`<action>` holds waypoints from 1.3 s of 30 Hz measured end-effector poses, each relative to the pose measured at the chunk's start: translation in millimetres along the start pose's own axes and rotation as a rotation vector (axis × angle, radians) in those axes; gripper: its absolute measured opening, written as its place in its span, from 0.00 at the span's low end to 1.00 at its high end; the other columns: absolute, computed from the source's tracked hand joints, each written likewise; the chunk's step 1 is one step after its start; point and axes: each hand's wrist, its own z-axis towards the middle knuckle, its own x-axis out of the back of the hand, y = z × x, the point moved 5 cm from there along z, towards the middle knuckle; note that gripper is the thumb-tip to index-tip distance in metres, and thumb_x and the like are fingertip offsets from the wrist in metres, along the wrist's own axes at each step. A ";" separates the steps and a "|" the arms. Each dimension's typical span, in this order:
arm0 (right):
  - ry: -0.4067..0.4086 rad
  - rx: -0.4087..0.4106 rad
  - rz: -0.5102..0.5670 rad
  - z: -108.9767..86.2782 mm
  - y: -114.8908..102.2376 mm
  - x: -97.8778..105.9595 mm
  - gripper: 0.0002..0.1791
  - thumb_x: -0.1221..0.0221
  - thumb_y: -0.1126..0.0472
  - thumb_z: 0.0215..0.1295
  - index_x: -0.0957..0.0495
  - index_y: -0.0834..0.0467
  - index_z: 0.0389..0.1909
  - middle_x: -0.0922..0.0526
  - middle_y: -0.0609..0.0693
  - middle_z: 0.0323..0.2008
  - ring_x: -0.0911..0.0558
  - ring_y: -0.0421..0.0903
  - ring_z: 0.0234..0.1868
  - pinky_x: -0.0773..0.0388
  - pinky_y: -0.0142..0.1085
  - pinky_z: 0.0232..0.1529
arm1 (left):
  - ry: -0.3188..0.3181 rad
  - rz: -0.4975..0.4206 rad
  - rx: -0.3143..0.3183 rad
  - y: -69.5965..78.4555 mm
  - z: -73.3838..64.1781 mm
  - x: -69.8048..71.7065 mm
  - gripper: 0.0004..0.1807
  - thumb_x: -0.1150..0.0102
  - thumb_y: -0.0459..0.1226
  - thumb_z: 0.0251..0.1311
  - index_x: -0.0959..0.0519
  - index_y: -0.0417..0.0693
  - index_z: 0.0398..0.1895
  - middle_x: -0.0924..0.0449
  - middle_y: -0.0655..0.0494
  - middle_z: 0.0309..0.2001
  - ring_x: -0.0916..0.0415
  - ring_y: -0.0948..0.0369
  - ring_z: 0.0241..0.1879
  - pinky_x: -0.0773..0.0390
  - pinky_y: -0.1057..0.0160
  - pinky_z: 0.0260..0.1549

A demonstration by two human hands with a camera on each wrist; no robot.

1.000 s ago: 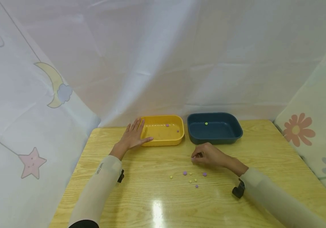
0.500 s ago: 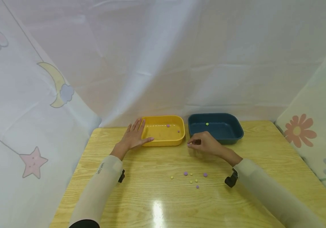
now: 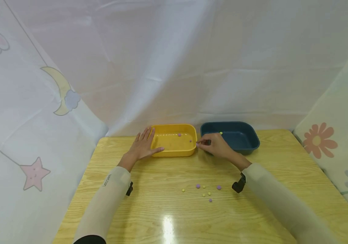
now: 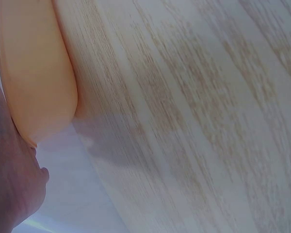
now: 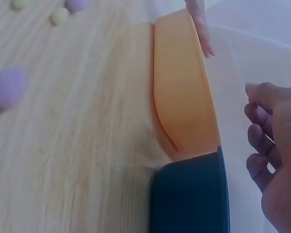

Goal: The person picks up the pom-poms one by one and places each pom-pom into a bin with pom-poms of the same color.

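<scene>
My left hand [image 3: 141, 145] lies with fingers spread over the left end of a yellow tray [image 3: 174, 153], thumb along its front rim. Inside that tray are two purple pom-poms, one larger [image 3: 179, 135] and one tiny. My right hand [image 3: 218, 146] is raised at the gap between the trays, thumb and index finger pinching a small purple pom-pom [image 3: 197, 145] by the yellow tray's right rim. Behind this hand stands a dark blue tray [image 3: 247, 149], partly covered by it, with a yellow-green pom-pom [image 3: 221, 133] in it. In the right wrist view the fingers [image 5: 262, 97] hover above both trays.
Several loose pom-poms lie on the wooden table [image 3: 149, 210] in front of the trays: purple ones [image 3: 198, 186] and small yellow ones [image 3: 183, 190]. A pale printed cloth [image 3: 174, 67] hangs right behind the trays and along both sides.
My right hand has risen from the table and moved forward and left to the yellow tray's right rim, carrying the purple pom-pom. The left hand has stayed on the tray.
</scene>
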 end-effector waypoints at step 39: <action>0.198 -0.187 -0.194 35.5 23.0 -16.4 0.13 0.27 0.58 0.68 0.09 0.64 0.46 0.14 0.51 0.28 0.20 0.46 0.27 0.24 0.38 0.28 | 0.001 -0.002 0.000 -1.3 1.8 -1.5 0.65 0.68 0.80 0.66 0.67 0.42 0.87 0.71 0.41 0.87 0.70 0.45 0.86 0.61 0.35 0.80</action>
